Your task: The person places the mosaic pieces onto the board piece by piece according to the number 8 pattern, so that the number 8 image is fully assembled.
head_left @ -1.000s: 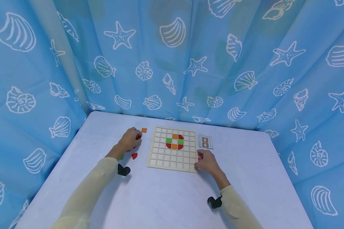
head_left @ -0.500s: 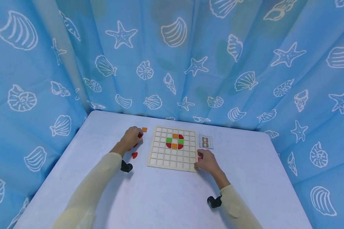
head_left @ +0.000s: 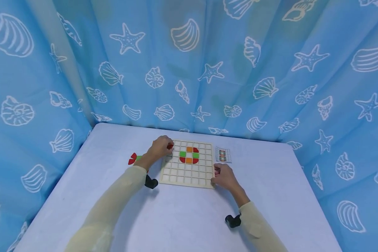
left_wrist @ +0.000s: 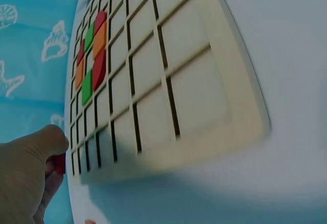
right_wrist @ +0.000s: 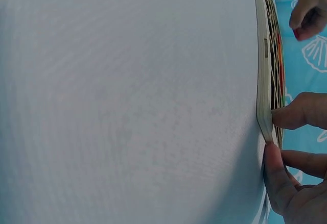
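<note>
A pale wooden grid board (head_left: 186,176) lies on the table, with red, green and orange pieces set in a ring in its cells. Over its far left corner, my left hand (head_left: 160,147) pinches a small red piece (left_wrist: 60,164) between thumb and fingers; most of that piece is covered by them. My right hand (head_left: 224,176) grips the board's right edge near the near corner. In the right wrist view its thumb and a finger (right_wrist: 294,116) lie against the rim.
Just right of the board lies a small card (head_left: 223,155) printed with a coloured grid pattern. Loose red pieces (head_left: 132,159) and a green piece (head_left: 138,158) lie to the left, partly behind the left forearm. A blue shell-print curtain (head_left: 163,70) hangs behind the table.
My left hand has moved right, from the loose pieces to above the board's far left corner, carrying the red piece. Some loose pieces have come into sight. The right hand keeps its hold.
</note>
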`<action>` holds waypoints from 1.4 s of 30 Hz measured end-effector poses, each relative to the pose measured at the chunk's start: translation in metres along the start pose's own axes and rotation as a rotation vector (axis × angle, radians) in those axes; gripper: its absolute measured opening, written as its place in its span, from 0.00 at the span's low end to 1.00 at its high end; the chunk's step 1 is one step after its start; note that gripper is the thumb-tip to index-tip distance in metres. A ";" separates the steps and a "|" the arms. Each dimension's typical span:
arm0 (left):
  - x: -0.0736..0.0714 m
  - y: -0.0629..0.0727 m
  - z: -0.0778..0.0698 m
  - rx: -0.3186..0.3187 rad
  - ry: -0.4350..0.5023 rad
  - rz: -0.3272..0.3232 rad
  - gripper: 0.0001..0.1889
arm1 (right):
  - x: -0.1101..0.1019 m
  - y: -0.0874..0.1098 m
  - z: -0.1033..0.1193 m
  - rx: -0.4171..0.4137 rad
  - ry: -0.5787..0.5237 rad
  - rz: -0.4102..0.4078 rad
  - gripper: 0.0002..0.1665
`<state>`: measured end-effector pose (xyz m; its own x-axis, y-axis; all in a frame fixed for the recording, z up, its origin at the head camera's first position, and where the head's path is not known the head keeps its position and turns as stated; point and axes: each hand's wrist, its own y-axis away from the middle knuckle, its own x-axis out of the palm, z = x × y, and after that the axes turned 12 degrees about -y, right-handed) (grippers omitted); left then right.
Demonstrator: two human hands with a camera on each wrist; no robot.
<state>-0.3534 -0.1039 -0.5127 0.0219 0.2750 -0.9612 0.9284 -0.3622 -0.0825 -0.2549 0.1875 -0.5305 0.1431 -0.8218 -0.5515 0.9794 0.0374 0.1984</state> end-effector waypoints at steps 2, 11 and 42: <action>0.004 -0.004 -0.006 0.030 -0.004 -0.003 0.11 | -0.001 0.000 -0.001 -0.002 0.002 -0.002 0.41; 0.024 -0.016 -0.029 0.075 -0.030 -0.021 0.12 | 0.001 -0.001 -0.001 0.008 0.001 -0.010 0.42; 0.029 -0.029 -0.044 -0.111 0.219 0.035 0.12 | -0.001 0.001 -0.002 0.005 -0.015 -0.022 0.42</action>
<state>-0.3633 -0.0460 -0.5268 0.1233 0.4545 -0.8822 0.9605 -0.2782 -0.0091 -0.2540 0.1891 -0.5317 0.1197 -0.8307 -0.5437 0.9815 0.0166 0.1906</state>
